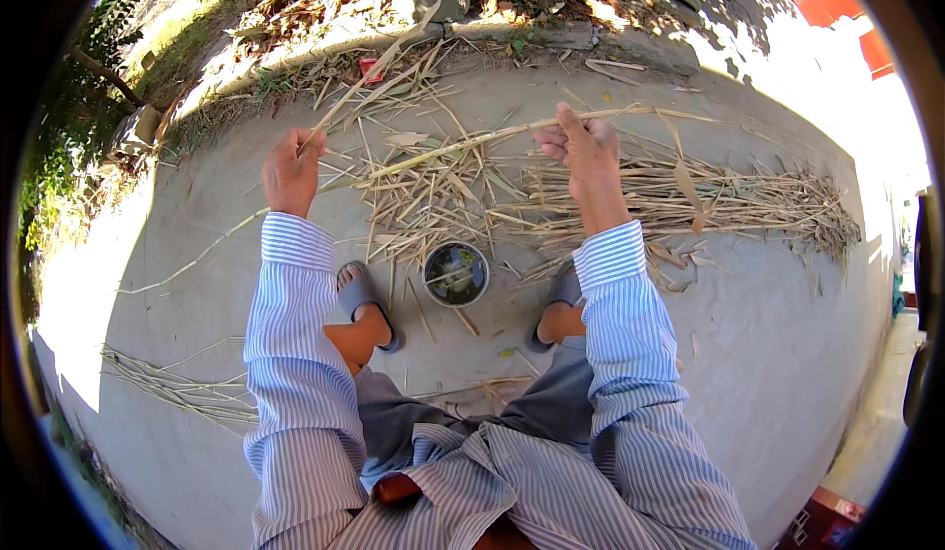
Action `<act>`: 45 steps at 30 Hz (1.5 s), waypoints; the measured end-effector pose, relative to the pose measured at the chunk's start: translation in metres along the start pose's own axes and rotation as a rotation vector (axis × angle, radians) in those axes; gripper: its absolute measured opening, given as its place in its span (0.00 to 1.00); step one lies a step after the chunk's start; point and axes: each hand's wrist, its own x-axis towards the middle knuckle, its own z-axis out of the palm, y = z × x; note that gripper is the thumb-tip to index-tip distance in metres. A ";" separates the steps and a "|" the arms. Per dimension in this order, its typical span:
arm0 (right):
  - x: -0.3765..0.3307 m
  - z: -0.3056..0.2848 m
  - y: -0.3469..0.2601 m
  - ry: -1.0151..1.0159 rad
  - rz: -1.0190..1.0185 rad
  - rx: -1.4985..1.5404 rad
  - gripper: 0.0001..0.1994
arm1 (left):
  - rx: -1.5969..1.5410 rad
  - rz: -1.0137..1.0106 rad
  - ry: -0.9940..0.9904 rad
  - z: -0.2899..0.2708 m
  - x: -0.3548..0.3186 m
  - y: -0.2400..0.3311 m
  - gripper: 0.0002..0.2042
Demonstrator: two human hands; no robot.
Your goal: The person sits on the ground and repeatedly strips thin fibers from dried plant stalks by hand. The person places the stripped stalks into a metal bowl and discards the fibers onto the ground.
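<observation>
Dry, pale stalk (463, 141) spans both hands, its long axis running left to right and rising slightly rightward. Left hand (290, 171) is closed around one end, right hand (586, 151) pinches it further along. Below it lie the straw pile (630, 200) and a small pot (456, 274) between the sandals.

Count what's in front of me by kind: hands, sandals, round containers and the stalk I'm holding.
Bare hands: 2, left hand and right hand
Grey slip-on sandals: 2, left sandal and right sandal
Round dark metal bowl: 1
Long pale dry reed stalk held in both hands: 1
Total: 6
</observation>
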 end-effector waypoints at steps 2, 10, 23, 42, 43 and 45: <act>-0.002 0.003 -0.004 0.018 -0.013 -0.030 0.21 | 0.339 0.290 0.199 -0.001 -0.001 -0.003 0.12; 0.006 0.000 0.002 0.023 -0.008 0.073 0.23 | -0.346 0.301 -0.422 0.017 -0.009 0.005 0.12; 0.011 0.000 0.007 0.059 0.058 0.099 0.20 | -0.547 0.068 -0.150 0.023 -0.004 0.009 0.12; -0.013 0.032 0.014 -0.205 0.125 0.135 0.26 | -0.087 0.724 0.166 0.030 -0.023 0.079 0.09; -0.019 0.042 0.016 -0.246 0.141 0.135 0.26 | -0.173 0.768 0.089 0.039 -0.028 0.088 0.09; -0.027 0.048 0.016 -0.299 0.156 0.139 0.25 | -0.269 0.724 -0.045 0.044 -0.033 0.090 0.09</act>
